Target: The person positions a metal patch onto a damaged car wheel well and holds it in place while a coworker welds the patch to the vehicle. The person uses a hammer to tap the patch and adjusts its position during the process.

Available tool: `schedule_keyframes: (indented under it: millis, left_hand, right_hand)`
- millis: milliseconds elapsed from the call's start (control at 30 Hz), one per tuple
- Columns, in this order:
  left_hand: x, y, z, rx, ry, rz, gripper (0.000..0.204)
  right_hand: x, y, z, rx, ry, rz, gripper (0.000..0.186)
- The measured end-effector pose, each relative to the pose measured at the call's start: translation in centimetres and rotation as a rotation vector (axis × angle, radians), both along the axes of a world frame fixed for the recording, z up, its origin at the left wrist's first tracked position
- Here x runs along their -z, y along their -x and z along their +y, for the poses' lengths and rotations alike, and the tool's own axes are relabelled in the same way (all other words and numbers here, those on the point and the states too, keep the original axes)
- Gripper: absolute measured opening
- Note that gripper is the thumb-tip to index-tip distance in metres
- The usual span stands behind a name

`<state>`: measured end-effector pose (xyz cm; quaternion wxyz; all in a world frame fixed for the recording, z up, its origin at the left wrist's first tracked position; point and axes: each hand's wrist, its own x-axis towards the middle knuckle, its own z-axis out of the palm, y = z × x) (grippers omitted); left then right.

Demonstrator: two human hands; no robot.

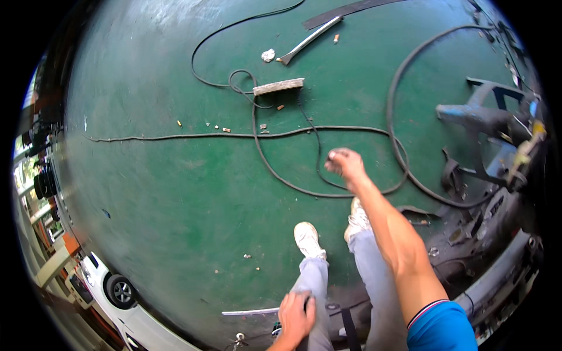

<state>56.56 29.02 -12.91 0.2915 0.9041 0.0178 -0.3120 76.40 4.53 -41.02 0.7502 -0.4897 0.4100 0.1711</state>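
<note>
Over the green floor (pixel 164 193) I see my right hand (pixel 345 164) stretched forward, fingers (pixel 335 157) curled shut around something small and pale that I cannot make out. Just beyond it, black cables (pixel 257 136) loop and cross on the floor, with a flat wooden strip (pixel 278 86) lying among them. My left hand (pixel 295 316) rests low on my thigh, fingers bent over a dark thing at my waist; whether it grips, I cannot tell. White shoes (pixel 308 238) stand between the hands.
</note>
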Motion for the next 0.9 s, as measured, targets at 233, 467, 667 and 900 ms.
schedule_keyframes:
  millis: [233, 467, 667, 900]
  left_hand:
    - [-7.9, -3.2, -5.3, -0.598, 0.387, 0.237, 0.031]
    - [-23.1, -6.1, -13.8, -0.159, 0.796, 0.294, 0.036]
    - [-32.6, 0.3, -16.9, 0.142, 0.820, 0.307, 0.022]
    - [-41.7, 10.8, -21.3, 0.465, 1.109, 0.270, 0.013]
  right_hand:
    - [-31.3, 12.4, -2.4, 0.211, -0.382, -0.023, 0.034]
    - [-52.1, 21.3, -3.9, 0.291, 0.156, -0.255, 0.031]
    - [-63.1, 31.7, -2.7, 0.488, 0.397, -0.339, 0.020]
    - [-76.1, 44.2, -5.3, 0.361, 1.119, -0.307, 0.014]
